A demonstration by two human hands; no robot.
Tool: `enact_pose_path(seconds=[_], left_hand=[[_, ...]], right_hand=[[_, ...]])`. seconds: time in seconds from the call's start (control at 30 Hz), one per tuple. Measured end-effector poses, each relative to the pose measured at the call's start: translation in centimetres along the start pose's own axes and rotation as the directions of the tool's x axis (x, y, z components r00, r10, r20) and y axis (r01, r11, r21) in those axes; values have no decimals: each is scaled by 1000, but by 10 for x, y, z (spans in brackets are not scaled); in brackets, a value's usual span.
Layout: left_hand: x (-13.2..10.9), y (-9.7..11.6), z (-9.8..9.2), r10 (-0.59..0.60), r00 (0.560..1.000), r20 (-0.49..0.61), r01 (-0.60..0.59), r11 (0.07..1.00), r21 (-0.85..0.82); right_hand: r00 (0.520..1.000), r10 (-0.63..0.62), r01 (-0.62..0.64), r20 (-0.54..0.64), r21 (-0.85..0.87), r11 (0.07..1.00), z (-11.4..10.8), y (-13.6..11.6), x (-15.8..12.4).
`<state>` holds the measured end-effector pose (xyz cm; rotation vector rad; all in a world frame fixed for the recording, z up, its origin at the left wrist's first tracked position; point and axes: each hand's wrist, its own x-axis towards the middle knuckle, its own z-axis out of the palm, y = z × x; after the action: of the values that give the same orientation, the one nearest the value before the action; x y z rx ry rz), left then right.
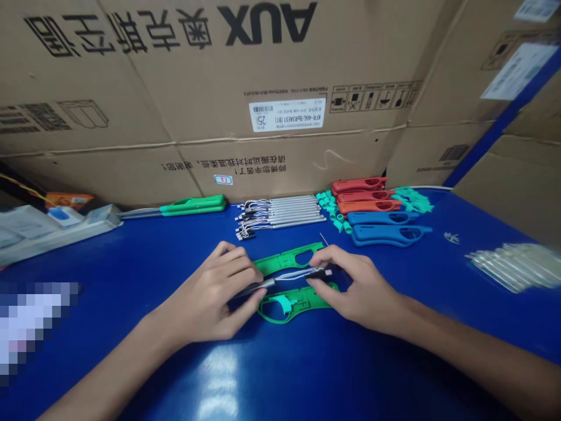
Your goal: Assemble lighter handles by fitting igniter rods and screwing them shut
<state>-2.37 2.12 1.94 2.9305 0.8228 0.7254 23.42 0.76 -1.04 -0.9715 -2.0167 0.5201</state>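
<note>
My left hand (219, 289) pinches the metal tube end of a thin wired rod (287, 278) that lies across the gap between two green plastic handle halves. My right hand (350, 283) pinches the rod's other end, where a black tip and white wires show. One green half (289, 257) lies just beyond the rod. The other green half (293, 301) lies just below it on the blue table (280, 362). Both hands are closed on the rod, a little above the shells.
A row of metal tubes with wires (283, 211) lies behind. Red handle shells (363, 196) and blue handle shells (385, 227) sit at the back right among small teal caps (333, 207). An assembled green lighter (188, 206) is at back left, clear tubes (512, 266) at right. Cardboard boxes (263, 88) wall the rear.
</note>
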Motion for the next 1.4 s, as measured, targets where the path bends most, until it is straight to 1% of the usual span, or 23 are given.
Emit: enact_pose_path(seconds=[0.07,0.23,0.37,0.53,0.63,0.8,0.93,1.07,1.2,1.4], left_hand=[[0,-2,0,-6,999,33,6,1000,-3],[0,-5,1,-14,995,101,17,999,-28],[-1,-5,1,-22,991,135,30,998,-58],[-3,-3,1,-77,972,224,94,994,-63],[-4,-3,1,-92,962,257,111,992,-60],[-5,-3,1,-101,958,269,122,991,-61],[-5,-2,1,-121,950,288,143,988,-57],[-4,-2,0,-148,930,337,172,984,-40],[-3,-2,0,-157,920,360,185,982,-45],[-4,-1,0,-154,914,375,182,982,-41]], right_hand=[[999,-35,35,27,21,999,0,1,0],[987,-118,120,109,-8,993,-1,-2,-2],[975,-127,131,182,-11,991,-3,-5,-2],[958,-175,178,226,7,984,-2,-4,-2],[950,-197,201,241,6,979,-1,-2,-2],[939,-217,227,266,-7,974,-1,-1,-2],[939,-233,248,254,-27,968,-1,2,-3],[940,-245,261,235,-38,965,0,4,-3],[940,-242,258,242,-38,965,0,3,-3],[933,-211,229,290,-30,973,-1,0,-3]])
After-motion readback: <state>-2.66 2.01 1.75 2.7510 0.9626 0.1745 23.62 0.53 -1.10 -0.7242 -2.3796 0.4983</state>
